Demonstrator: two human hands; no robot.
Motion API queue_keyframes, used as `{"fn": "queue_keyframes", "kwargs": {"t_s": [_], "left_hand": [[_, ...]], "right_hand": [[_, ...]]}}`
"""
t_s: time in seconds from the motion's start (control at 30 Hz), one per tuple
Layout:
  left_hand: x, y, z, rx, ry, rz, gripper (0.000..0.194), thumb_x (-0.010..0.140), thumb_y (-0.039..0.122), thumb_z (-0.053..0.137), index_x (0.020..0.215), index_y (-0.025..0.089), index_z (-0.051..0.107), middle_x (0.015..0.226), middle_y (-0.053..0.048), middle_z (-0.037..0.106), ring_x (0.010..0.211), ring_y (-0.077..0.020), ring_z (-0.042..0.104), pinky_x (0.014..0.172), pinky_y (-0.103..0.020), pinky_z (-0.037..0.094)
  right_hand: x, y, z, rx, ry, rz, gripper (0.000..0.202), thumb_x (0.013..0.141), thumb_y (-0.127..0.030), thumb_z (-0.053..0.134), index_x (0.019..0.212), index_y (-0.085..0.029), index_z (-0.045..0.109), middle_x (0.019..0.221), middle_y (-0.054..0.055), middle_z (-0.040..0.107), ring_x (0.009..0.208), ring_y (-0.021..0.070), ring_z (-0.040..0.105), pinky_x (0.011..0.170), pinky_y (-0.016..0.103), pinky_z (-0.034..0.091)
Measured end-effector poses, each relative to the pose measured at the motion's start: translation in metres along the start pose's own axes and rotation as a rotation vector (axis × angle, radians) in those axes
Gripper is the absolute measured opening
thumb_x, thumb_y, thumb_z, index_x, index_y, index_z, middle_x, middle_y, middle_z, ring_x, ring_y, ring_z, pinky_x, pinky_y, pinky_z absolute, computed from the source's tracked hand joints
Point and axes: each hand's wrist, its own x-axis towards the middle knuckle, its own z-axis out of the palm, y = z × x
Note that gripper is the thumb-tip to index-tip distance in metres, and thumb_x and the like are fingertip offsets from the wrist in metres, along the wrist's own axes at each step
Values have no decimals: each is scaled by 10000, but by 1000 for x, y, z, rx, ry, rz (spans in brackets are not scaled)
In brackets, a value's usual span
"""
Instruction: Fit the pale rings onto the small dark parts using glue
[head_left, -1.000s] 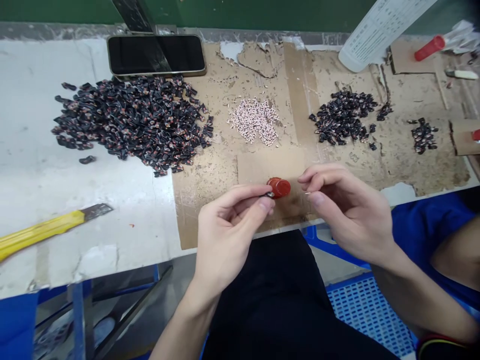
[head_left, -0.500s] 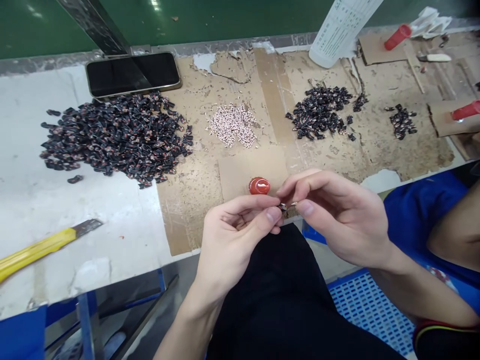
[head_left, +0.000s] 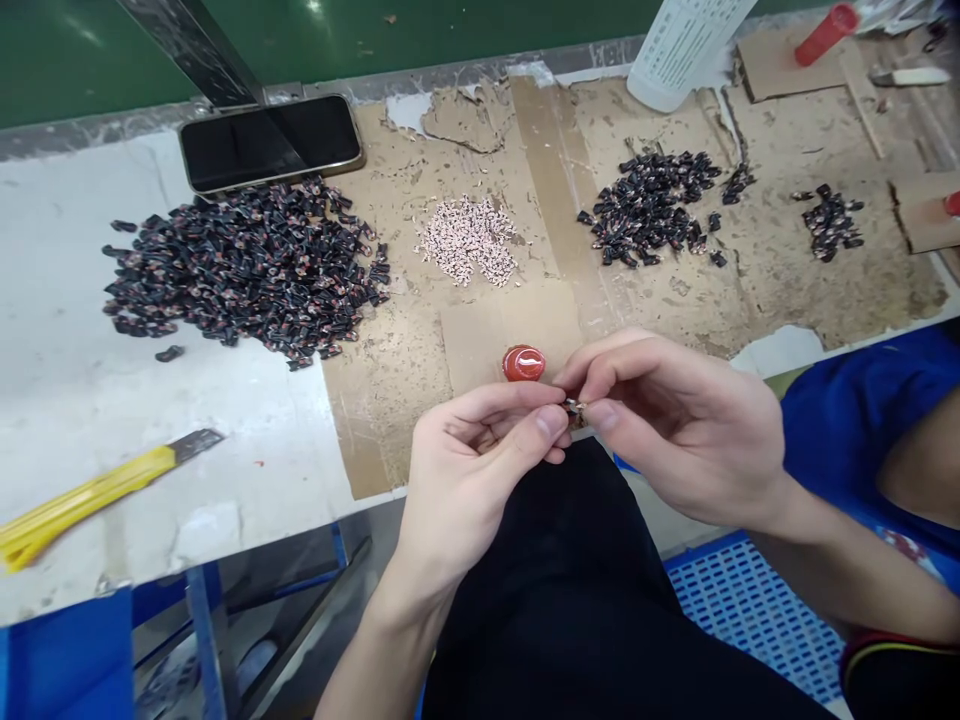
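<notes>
One long worktable fills the view, its middle covered by torn cardboard. At ten o'clock from the hands lies the largest heap of dark parts, with a black phone just beyond it. A smaller dark heap sits at one o'clock, a little pile of pale pieces at twelve, and a yellow utility knife far off at nine. A red cap stands just above the fingertips. The left hand and right hand meet at the table's near edge, each pinching thumb to forefinger on one tiny part held between them, over the lap.
</notes>
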Motion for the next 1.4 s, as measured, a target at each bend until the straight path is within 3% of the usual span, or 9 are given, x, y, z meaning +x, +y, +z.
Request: {"fn": "queue_keyframes", "kwargs": {"t_s": [0.2, 0.37, 0.63, 0.77, 1.0, 1.1, 1.17, 1.27, 1.4], "left_hand": [[-4, 4, 0, -28, -13, -7, 106, 848, 123, 793, 859, 223, 828, 733, 7, 787, 650, -93, 731, 635, -153, 632], [-3, 2, 6, -119, 37, -21, 45, 818, 196, 844, 846, 223, 822, 728, 1, 785, 644, -87, 723, 588, -129, 585], [-5, 8, 24, -313, 141, -8, 204, 684, 271, 955, 774, 213, 781, 776, 15, 785, 739, -77, 714, 717, -153, 548], [0, 12, 25, -323, 171, 107, 242, 708, 286, 944, 712, 174, 730, 741, 0, 771, 752, -81, 703, 761, -180, 536], [13, 18, 17, -123, 57, 81, 427, 675, 352, 956, 955, 157, 699, 751, -25, 780, 715, -127, 726, 771, -252, 564], [31, 25, -2, 469, 61, 266, 411, 824, 453, 821, 1106, 169, 729, 855, -77, 804, 772, -191, 754, 769, -330, 601], [49, 36, -26, 877, 182, 436, 332, 895, 438, 736, 1115, 191, 756, 996, -107, 803, 897, -239, 754, 845, -405, 605], [76, 56, -70, 1033, 382, 538, 277, 956, 314, 601, 1154, 187, 748, 1346, -159, 680, 1329, -335, 554, 1159, -570, 392], [95, 71, -110, 1218, 392, 548, 190, 873, 218, 619, 942, 220, 796, 1177, -125, 746, 1201, -355, 616, 1135, -552, 409]], "right_hand": [[3, 3, -1, -4, -36, -51, 158, 919, -114, 685, 985, -254, 715, 1029, 39, 744, 937, 192, 721, 803, 326, 600], [6, 5, 1, 63, 82, -73, 192, 864, -83, 747, 951, -251, 778, 981, 35, 796, 889, 189, 762, 775, 298, 638], [12, 12, 5, -160, 283, -376, 246, 797, -148, 810, 998, -290, 829, 962, -6, 833, 769, 194, 800, 742, 244, 689], [23, 18, 3, -161, 249, -470, 298, 823, -73, 737, 1001, -300, 811, 965, -29, 831, 761, 188, 809, 654, 216, 685], [27, 8, -5, -277, 246, -486, 302, 830, -115, 746, 1054, -314, 784, 977, -30, 823, 732, 178, 795, 698, 238, 677], [34, 16, -19, -393, 230, -487, 206, 847, -149, 733, 958, -312, 790, 951, -21, 818, 750, 177, 788, 708, 248, 661], [41, 33, -38, -512, 326, -433, 160, 856, -170, 736, 925, -305, 787, 914, -5, 820, 774, 192, 788, 770, 277, 656], [50, 66, -75, -749, 450, -380, 137, 868, -183, 725, 926, -289, 789, 940, 39, 823, 832, 231, 789, 829, 336, 633], [56, 104, -117, -878, 410, -357, 143, 836, -183, 723, 877, -298, 799, 916, 52, 825, 828, 270, 778, 802, 389, 600]]}}
